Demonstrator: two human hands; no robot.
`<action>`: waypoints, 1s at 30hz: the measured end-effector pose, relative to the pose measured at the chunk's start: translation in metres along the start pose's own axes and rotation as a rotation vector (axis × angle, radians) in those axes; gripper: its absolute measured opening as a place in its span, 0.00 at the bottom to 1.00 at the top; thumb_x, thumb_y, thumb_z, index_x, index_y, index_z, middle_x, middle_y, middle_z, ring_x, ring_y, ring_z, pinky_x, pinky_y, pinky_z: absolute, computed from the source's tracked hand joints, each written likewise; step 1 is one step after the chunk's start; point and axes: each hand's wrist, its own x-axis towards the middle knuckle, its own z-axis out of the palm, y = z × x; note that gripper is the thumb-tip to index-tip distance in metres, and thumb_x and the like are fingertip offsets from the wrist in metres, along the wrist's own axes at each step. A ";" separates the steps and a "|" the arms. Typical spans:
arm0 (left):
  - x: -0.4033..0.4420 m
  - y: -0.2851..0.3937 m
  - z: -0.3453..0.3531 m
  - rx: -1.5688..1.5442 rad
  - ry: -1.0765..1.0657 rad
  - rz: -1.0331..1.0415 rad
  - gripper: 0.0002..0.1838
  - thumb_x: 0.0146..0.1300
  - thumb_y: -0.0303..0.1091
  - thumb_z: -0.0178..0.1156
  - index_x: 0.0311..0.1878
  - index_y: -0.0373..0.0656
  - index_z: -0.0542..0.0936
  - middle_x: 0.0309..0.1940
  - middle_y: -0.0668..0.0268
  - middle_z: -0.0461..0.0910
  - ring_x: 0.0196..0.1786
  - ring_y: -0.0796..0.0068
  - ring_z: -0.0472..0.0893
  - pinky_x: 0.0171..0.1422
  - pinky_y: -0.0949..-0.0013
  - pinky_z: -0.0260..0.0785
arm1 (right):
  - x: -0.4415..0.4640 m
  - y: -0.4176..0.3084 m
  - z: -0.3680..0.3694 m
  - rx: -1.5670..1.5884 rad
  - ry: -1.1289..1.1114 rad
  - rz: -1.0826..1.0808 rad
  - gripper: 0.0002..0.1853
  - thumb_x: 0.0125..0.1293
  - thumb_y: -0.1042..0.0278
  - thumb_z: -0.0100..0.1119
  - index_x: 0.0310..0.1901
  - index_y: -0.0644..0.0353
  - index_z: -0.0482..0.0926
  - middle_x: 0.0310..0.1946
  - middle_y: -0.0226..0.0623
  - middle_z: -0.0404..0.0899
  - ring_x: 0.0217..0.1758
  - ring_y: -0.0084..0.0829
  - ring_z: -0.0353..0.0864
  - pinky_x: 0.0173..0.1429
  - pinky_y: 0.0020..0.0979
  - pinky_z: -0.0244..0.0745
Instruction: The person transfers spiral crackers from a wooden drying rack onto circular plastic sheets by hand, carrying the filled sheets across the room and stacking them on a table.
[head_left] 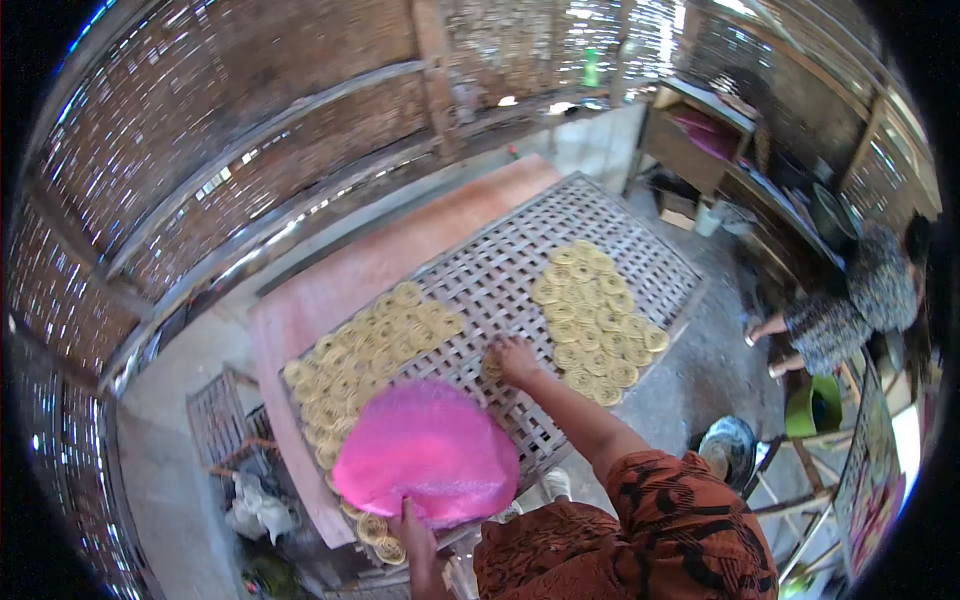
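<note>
My left hand [415,535] grips the near edge of a bright pink, rounded, sheet-like thing [430,450], its fingers partly hidden under the rim. That pink piece covers part of a woven slatted rack [490,290]. Over the middle of the rack, my right hand [515,361] has its fingers closed on a pale yellow coiled noodle round [490,367], low against the weave. Similar coiled rounds lie flat in a left group [370,350] and a right group [590,320]. A few more coils [385,540] show below the pink piece.
A pinkish board [400,250] lies under the rack along the woven wall. At right, a person [860,290] in patterned clothes bends near a green bucket [815,405]. A dark basin [727,450] sits on the floor, and a white plastic bag [260,508] at lower left.
</note>
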 end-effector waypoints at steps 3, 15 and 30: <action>-0.008 0.110 0.011 0.069 -0.044 0.001 0.26 0.61 0.34 0.60 0.60 0.36 0.66 0.52 0.58 0.73 0.50 0.66 0.75 0.52 0.65 0.69 | 0.020 -0.017 0.025 0.055 0.102 0.017 0.17 0.47 0.65 0.63 0.42 0.53 0.77 0.46 0.39 0.76 0.50 0.40 0.75 0.54 0.46 0.67; -0.146 0.180 0.250 0.269 -0.900 -0.144 0.28 0.65 0.42 0.56 0.65 0.51 0.60 0.65 0.63 0.54 0.58 0.59 0.69 0.38 0.51 0.77 | -0.395 0.101 0.019 0.858 0.264 0.509 0.24 0.64 0.45 0.51 0.39 0.63 0.79 0.36 0.55 0.79 0.42 0.54 0.78 0.46 0.48 0.71; -0.752 0.029 0.463 0.039 -1.989 -0.194 0.21 0.62 0.26 0.60 0.57 0.39 0.68 0.44 0.66 0.75 0.43 0.76 0.77 0.46 0.72 0.72 | -1.031 0.118 0.045 0.555 1.009 2.021 0.12 0.56 0.63 0.56 0.38 0.58 0.81 0.32 0.44 0.82 0.34 0.42 0.82 0.40 0.37 0.76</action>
